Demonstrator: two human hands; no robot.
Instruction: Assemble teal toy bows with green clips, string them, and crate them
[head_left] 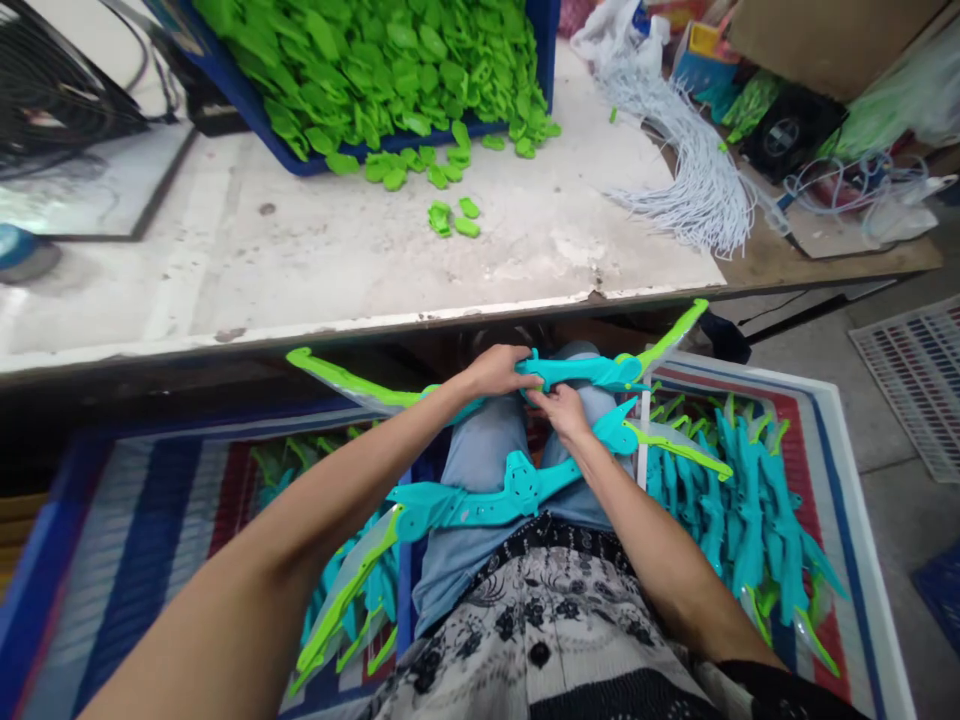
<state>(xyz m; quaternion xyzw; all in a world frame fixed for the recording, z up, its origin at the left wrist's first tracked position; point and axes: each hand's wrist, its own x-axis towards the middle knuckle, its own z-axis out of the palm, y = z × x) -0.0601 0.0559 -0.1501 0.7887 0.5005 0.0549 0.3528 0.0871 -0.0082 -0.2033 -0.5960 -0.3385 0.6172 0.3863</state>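
Observation:
My left hand (496, 370) is closed round the middle of a teal and green toy bow (592, 371) held over my knees, just under the table's front edge. My right hand (564, 410) pinches the same bow at its grip from below, fingers curled; what the fingertips hold is hidden. A second teal bow (517, 488) lies across my lap, its green tips pointing down left and up right. On the table above, small green plastic pieces (450, 215) lie loose in front of a blue bin (247, 110) heaped with the same pieces.
A striped sack (840, 470) at my right holds several finished bows (742, 500); another striped sack (135, 540) at my left holds more. A bundle of white cords (697, 170) lies on the table's right side. A fan (52, 80) stands far left.

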